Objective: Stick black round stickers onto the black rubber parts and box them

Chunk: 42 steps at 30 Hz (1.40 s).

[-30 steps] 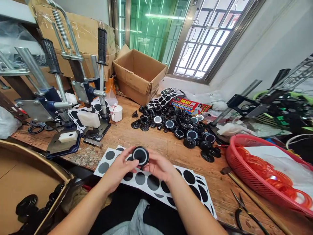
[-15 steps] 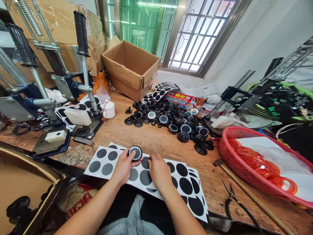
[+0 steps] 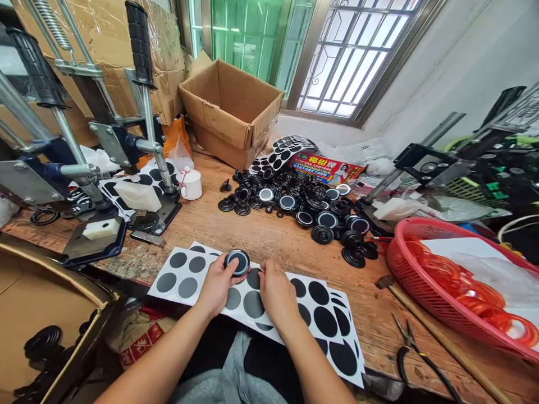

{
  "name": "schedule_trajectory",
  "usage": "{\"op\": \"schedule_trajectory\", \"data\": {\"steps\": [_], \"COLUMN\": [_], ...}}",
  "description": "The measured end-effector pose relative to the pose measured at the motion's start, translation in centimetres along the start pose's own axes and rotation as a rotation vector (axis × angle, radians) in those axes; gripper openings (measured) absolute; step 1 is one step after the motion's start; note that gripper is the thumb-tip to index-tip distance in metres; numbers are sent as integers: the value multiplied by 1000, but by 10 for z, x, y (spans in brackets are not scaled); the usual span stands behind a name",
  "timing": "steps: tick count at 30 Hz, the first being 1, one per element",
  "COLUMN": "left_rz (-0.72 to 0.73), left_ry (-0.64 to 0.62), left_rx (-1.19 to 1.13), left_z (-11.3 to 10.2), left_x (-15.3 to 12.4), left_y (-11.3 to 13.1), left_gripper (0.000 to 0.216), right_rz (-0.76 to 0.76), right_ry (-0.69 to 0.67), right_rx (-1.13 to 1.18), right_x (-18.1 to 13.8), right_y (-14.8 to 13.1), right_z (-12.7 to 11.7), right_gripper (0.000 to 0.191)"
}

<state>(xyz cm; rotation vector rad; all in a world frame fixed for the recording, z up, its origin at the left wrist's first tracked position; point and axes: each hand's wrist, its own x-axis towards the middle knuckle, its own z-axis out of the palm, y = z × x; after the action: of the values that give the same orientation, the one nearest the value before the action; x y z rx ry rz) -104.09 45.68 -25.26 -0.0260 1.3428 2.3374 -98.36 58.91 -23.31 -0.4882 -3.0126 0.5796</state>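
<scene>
Head view: left hand (image 3: 219, 283) fingers (image 3: 227, 269) grip disc (image 3: 237, 261).

The cap (image 3: 237, 261) in my left grip (image 3: 219, 283) looks glossy black plastic; the sticker sheet (image 3: 185, 275) is matt paper, the table (image 3: 269, 241) rough wood.

Round black cap (image 3: 237, 261) with silvery ring and dark centre, facing up, slightly tilted, sitting in left hand (image 3: 217, 283) fingers. White sticker sheet (image 3: 185, 275) with black dots lying flat at table edge under it.

Bright daylight from the barred window (image 3: 356, 53), sharp centre, wide-angle stretch at edges.
</scene>
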Motion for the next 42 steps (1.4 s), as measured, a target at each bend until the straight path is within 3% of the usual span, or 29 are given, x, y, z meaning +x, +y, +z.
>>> {"op": "schedule_trajectory", "data": {"steps": [3,6,9,11,16,21,42], "left_rz": [3,16,46,61,58,92,90], "left_ry": [10,26,31,23,-76,-102,-74], "left_rx": [-1,-5,-35,-65,-117,-122,-112], "left_z": [-1,-1,1,3,12,15,14], "left_x": [0,1,0,-5,-32,-57,-66], "left_y": [-1,-1,0,3,16,26,35], "left_gripper": [32,31,30,31,45,46,45], "right_rz": [-57,-89,55,153,286,308,313], "right_ry": [-4,-94,-108,-75,-40,-47,-27], "right_rx": [173,705,1313,1503,1598,1657,1621], "right_x": [-5,-8,-9,-9,-6,-11,-19], "right_y": [10,29,36,29,-16,-41,-53], "right_z": [-5,-18,-33,-40,-42,-42,-47], "right_gripper": [22,14,25,22,19,18,16]}}
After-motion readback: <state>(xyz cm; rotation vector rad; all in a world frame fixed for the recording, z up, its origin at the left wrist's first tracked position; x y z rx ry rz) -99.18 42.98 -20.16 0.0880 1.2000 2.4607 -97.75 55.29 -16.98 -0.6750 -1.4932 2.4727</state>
